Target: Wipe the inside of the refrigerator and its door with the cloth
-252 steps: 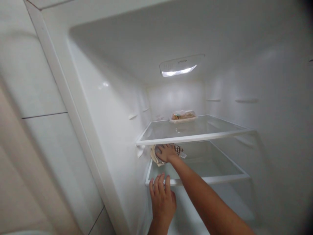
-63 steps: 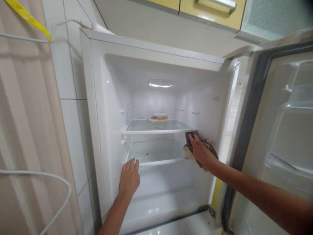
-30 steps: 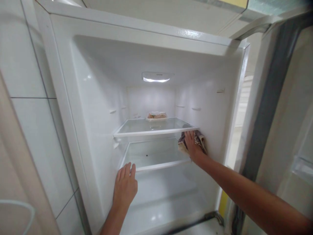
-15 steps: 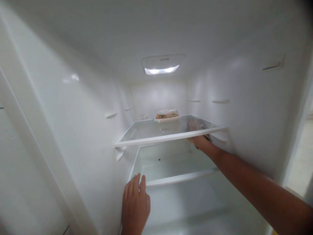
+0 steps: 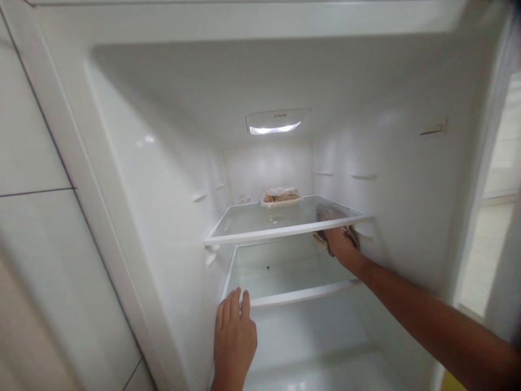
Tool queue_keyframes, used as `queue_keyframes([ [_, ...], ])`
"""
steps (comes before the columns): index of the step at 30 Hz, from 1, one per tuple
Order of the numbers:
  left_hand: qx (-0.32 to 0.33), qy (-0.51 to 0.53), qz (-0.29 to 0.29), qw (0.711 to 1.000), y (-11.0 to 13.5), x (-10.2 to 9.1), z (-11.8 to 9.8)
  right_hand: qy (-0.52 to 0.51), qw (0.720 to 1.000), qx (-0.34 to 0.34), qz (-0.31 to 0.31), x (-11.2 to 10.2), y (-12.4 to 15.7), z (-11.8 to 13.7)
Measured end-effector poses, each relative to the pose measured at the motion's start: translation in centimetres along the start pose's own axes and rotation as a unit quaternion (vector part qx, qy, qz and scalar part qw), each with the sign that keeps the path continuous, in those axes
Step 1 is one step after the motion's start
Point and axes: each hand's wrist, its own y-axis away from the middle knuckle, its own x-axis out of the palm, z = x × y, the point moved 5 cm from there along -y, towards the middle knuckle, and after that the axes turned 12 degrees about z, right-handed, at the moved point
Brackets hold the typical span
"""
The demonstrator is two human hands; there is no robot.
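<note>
My right hand (image 5: 334, 232) reaches in below the upper glass shelf (image 5: 252, 222) at its right side. A dark cloth with a pale patterned edge (image 5: 350, 234) is under that hand and sticks out around it. The fingers are partly seen through the glass. Near the left wall, my left hand (image 5: 236, 331) lies at the front left corner of the lower glass shelf (image 5: 285, 271), fingers stretched out and pointing up. It holds nothing that I can see.
A wrapped food tray (image 5: 281, 197) sits at the back of the upper shelf. The fridge lamp (image 5: 277, 128) is lit overhead. Shelf ledges (image 5: 364, 176) jut from both side walls. A small dark speck (image 5: 267, 267) lies on the lower shelf.
The view has drawn back, showing more of the fridge's front frame and the tiled wall at left. More of the cloth shows around my right hand. My left hand stays by the lower shelf's corner.
</note>
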Motion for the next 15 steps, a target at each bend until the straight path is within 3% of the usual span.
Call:
queue_keyframes([
  [4,0.002,0.007,0.0,1.0,-0.2,-0.3,0.1,0.041,0.99,-0.066,0.119,-1.2,1.5,1.4],
  [11,0.006,0.004,0.007,1.0,-0.4,-1.2,-0.1,0.133,0.97,-0.079,0.186,-6.1,3.0,3.5],
  [15,0.015,-0.002,0.005,1.0,-0.6,-1.6,-0.1,0.261,0.924,-0.085,0.267,-9.4,4.2,5.7],
])
